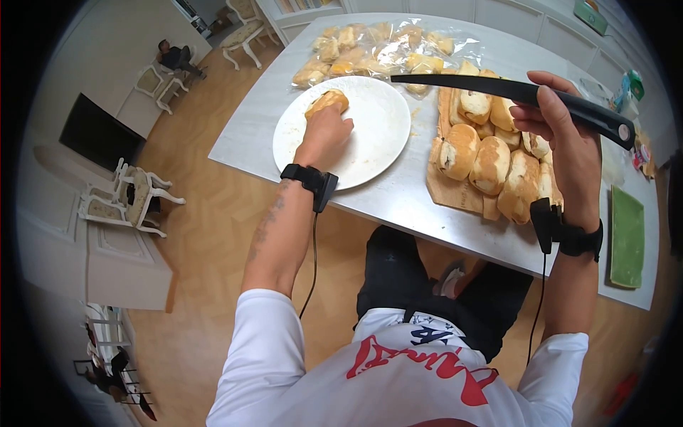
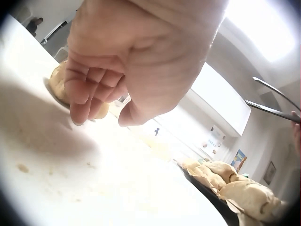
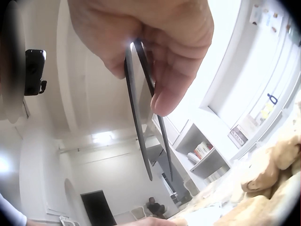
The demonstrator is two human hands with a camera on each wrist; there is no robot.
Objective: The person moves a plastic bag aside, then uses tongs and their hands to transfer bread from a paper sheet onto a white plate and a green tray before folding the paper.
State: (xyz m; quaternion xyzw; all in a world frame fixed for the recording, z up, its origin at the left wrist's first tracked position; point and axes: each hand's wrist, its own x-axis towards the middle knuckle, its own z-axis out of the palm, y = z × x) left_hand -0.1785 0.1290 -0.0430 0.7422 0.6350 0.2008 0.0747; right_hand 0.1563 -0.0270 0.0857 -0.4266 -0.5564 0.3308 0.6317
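On the white plate (image 1: 377, 146) lies a golden bread roll (image 1: 327, 104) near the far left rim. My left hand (image 1: 326, 136) is right against the roll's near side, fingers loosely bent. In the left wrist view the roll (image 2: 58, 84) shows behind those fingers, with the thumb standing apart from it. My right hand (image 1: 569, 135) holds black tongs (image 1: 484, 87) in the air above the rolls. The right wrist view shows both tong arms spread, with nothing between their tips.
A wooden board (image 1: 455, 198) piled with several bread rolls (image 1: 492, 165) stands right of the plate. Bagged rolls (image 1: 348, 53) lie behind it. A green tray (image 1: 627, 238) is at the far right. A seated person (image 1: 178, 57) is across the room.
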